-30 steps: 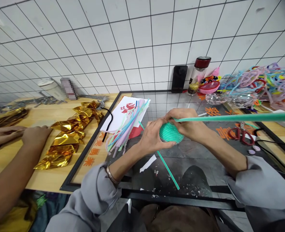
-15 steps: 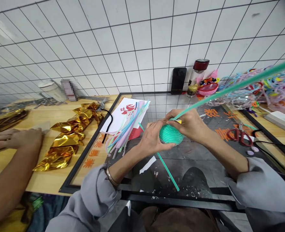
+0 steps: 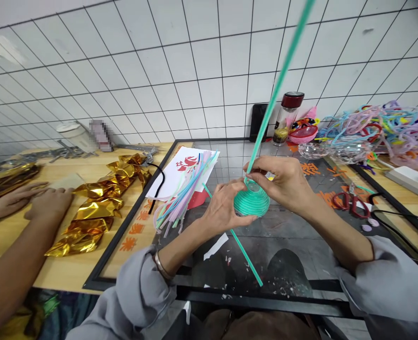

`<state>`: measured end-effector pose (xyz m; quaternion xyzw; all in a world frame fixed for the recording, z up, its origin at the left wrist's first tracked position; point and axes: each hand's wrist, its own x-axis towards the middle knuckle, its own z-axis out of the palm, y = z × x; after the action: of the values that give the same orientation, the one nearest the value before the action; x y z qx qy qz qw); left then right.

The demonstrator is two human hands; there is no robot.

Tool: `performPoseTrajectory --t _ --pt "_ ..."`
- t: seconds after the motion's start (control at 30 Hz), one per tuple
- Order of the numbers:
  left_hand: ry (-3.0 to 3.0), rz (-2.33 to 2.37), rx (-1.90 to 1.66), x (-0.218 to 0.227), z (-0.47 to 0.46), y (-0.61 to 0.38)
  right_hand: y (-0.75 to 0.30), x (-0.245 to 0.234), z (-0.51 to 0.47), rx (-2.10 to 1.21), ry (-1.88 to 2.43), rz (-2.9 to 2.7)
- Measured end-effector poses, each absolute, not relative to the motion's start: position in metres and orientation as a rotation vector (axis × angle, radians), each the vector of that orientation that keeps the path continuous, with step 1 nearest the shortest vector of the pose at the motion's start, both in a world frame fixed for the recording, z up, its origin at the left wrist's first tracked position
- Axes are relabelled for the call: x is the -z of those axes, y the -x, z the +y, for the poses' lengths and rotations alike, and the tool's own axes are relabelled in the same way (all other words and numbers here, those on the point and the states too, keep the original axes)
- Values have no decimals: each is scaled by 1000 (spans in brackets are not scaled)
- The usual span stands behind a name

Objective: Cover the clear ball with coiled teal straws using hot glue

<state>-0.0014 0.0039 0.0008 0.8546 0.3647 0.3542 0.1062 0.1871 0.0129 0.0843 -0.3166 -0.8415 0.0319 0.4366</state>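
Note:
A round ball (image 3: 252,203), ringed with coils of green pipe cleaner, is held in front of me above the dark glass tabletop. My left hand (image 3: 226,205) grips it from the left, thumb below and fingers at its upper edge. At its top, my right hand (image 3: 280,178) pinches a long green pipe cleaner (image 3: 278,92) between thumb and fingers; the strand rises steeply toward the upper right. Around the ball's top a clear round opening shows. Another green pipe cleaner (image 3: 246,257) lies on the glass, partly hidden behind my left hand.
Left of the ball, pastel pipe cleaners (image 3: 184,193) lie on white paper (image 3: 163,182). Red-handled scissors (image 3: 350,203) rest at right. A phone (image 3: 257,123), a glass bottle (image 3: 287,118) and tangled pipe cleaners (image 3: 382,127) stand at the back. Another person's hands (image 3: 49,205) are near gold foil (image 3: 96,208).
The long green strand has swung from pointing right to nearly upright. My right hand has shifted slightly right, uncovering the ball's top. The other person's hands have moved right.

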Motion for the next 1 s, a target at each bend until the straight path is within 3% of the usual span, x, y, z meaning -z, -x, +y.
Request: performPoseTrajectory --t 0.33,0.73,0.87,1.0 --pt "-2530 1040 -963 -5 5 3 -183 -77 10 120 735 -2156" --pt "-2558 1004 -998 -3 6 6 -194 -91 9 -142 709 -2117" --pt "-2525 1020 -985 -4 5 6 -220 -90 20 -11 1068 -1984" --pt "-2496 1048 -999 -3 5 6 -246 -71 31 92 1843 -2025"
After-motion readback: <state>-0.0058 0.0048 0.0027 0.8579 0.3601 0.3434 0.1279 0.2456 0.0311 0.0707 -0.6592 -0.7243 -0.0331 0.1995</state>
